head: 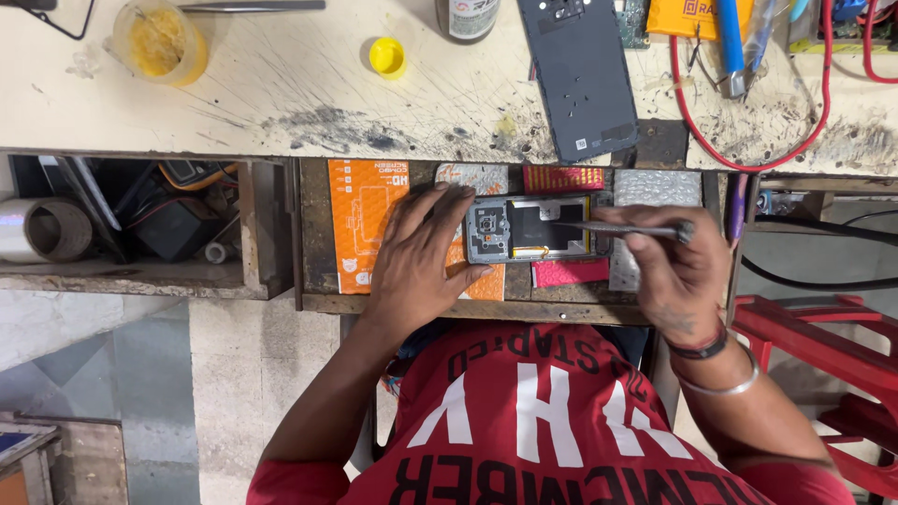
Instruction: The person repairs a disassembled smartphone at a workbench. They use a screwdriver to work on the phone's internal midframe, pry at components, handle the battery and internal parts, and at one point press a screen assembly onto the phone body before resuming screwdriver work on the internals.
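Bright, even, sharp; perhaps slight edge distortion.

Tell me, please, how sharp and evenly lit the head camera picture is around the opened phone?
Head view: the opened phone and tweezers are fairly sharp; light is soft and even, shadows faint; the left hand and right hand are clear; the drawer lies in shade; bench edges bow slightly.

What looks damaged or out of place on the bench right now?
The bench top is heavily scratched and black-stained near its front edge. A yellow cap lies loose, and the phone's dark back cover sits detached, overhanging the edge.
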Tool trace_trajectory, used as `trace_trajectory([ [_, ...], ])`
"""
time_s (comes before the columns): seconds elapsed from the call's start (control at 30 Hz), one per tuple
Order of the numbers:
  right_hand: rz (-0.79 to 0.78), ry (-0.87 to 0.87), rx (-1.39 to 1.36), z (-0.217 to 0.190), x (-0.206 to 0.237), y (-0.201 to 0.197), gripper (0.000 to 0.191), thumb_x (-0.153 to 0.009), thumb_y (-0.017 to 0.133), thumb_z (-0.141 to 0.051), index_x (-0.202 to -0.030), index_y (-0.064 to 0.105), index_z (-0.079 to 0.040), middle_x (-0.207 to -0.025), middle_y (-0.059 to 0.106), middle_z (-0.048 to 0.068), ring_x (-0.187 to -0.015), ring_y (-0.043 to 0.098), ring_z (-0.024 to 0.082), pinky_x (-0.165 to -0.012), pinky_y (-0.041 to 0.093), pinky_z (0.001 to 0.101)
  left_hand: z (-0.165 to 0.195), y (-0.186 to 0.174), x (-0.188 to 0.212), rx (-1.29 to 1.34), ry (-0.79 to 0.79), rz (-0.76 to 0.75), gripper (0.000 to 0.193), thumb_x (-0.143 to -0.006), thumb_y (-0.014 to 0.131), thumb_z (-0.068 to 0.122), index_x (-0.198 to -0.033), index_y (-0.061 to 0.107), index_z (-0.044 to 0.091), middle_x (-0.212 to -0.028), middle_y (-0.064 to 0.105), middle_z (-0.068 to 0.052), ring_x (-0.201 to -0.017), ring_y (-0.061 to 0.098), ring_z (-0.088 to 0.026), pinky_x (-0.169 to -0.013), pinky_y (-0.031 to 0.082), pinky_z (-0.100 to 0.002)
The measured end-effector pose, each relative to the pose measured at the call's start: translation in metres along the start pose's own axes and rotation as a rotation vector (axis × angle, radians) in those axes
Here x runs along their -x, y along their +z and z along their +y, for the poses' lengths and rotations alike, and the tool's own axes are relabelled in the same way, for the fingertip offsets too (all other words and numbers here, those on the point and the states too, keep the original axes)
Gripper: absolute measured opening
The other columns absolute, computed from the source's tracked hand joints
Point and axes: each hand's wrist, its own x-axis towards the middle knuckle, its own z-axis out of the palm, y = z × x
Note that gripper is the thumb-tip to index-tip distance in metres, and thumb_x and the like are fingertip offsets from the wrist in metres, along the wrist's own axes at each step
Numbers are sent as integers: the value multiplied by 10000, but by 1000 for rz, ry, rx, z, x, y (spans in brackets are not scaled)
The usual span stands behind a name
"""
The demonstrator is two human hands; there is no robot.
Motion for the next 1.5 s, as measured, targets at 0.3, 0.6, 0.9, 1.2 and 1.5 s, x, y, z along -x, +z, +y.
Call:
trace_trajectory([
  [0.3,-167,-291,197,18,-51,54,481,-1045,672,71,-1446,426,-28,-1120,708,182,-1059,748,244,-852,627,300,-1,-1,3,-22,-17,-9,961,-710,888,414,-1499,448,87,-1487,543,-157,-1434,407,-328,-1200,301,-491],
  [0.6,-71,-449,404,34,-50,62,442,-1055,772,66,-1427,544,-10,-1109,724,165,-963,736,188,-841,600,268,-10,9,12,-9,63,61,997,-721,892,441,-1525,419,88,-1481,556,-153,-1435,431,-328,-1195,316,-498],
  [0.9,-71,-466,429,30,-49,63,423,-1010,799,41,-1380,600,-12,-1077,730,148,-976,747,208,-821,598,285,-6,6,12,-28,72,83,988,-717,895,432,-1521,429,97,-1485,556,-157,-1427,437,-333,-1185,331,-492],
  [1.2,-126,-505,449,25,-55,63,385,-991,800,-9,-1330,619,-37,-1065,745,146,-976,766,233,-846,611,316,-6,8,11,-61,33,31,973,-728,877,460,-1521,445,96,-1462,569,-154,-1440,427,-326,-1175,323,-506],
  [1.5,-367,-483,499,3,-71,70,383,-916,821,-76,-1260,655,-47,-1101,728,134,-963,738,269,-824,594,344,-12,13,12,-68,43,62,953,-720,883,484,-1472,479,61,-1438,574,-176,-1428,430,-346,-1169,324,-519],
])
